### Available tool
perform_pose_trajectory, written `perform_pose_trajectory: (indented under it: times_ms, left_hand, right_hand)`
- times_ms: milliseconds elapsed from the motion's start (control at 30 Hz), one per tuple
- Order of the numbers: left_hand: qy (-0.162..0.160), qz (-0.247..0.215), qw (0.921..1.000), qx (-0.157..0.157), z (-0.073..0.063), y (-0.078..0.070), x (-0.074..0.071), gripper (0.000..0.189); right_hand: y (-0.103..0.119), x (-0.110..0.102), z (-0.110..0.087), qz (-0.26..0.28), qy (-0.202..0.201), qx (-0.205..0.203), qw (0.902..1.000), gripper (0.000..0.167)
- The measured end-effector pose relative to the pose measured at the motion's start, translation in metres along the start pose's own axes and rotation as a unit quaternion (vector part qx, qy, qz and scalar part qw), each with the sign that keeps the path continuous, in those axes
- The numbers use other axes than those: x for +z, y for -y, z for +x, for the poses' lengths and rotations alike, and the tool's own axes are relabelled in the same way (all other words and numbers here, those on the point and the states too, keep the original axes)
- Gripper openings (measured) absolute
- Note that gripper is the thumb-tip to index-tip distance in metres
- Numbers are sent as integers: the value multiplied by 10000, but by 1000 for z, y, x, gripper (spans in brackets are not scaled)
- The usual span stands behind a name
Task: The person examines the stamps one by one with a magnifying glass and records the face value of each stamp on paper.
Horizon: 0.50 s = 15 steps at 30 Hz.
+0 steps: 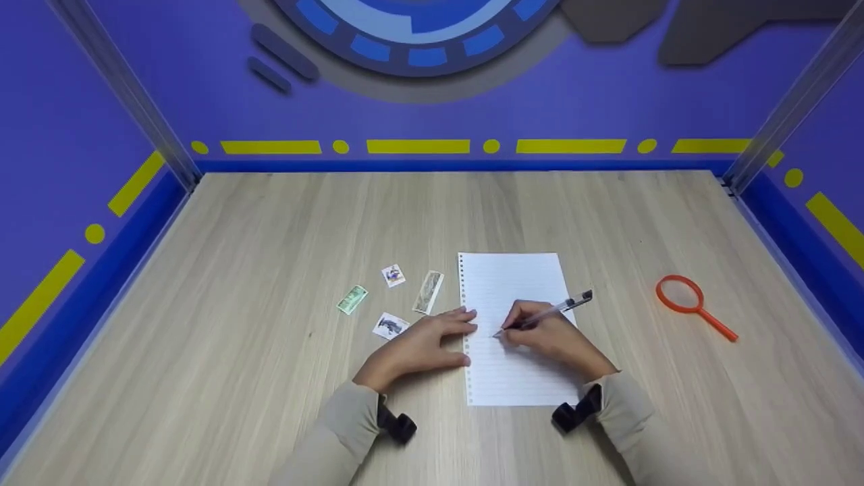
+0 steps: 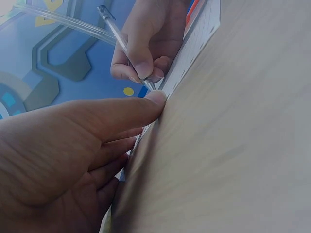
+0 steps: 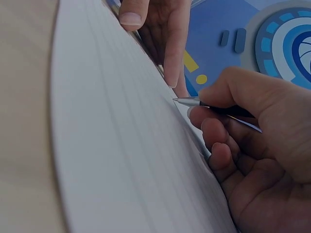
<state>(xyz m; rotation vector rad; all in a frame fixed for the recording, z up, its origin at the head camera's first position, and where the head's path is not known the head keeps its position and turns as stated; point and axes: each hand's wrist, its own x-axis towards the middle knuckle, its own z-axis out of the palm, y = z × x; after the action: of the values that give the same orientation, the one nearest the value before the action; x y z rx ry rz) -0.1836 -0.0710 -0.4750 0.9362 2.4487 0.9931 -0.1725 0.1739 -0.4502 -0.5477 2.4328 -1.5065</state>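
Note:
A lined sheet of paper [image 1: 513, 283] with punched holes down its left side lies on the table. My right hand [image 1: 550, 337] rests on it and pinches a clear-barrelled pen [image 1: 543, 314], whose dark end leans up to the right. In the right wrist view the metal pen tip [image 3: 187, 101] points at the page. My left hand [image 1: 425, 343] touches the sheet's holed edge with thumb and fingertips, its fingers extended. Just beyond that hand lie a long stamp [image 1: 428, 292] and a stamp with a dark picture [image 1: 390, 325], the latter partly covered by the hand.
Farther left are a green stamp [image 1: 352, 300] and a small stamp with a coloured figure [image 1: 393, 275]. An orange magnifying glass [image 1: 698, 307] lies to the right of the paper. Blue panels [image 1: 432, 121] wall the table at the back and both sides.

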Motion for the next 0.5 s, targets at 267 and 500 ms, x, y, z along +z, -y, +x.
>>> perform_pose_trajectory:
  times_ms: [267, 500]
  left_hand:
    - [-36, 28, 10000, 66, -2, -2, -1, 53]
    - [-41, -36, 10000, 8, -2, -2, -1, 53]
  right_hand:
    - [-22, 1, 6, 13, -24, 28, 10000, 6]
    - [-38, 2, 9, -64, -111, 3, 9999, 8]
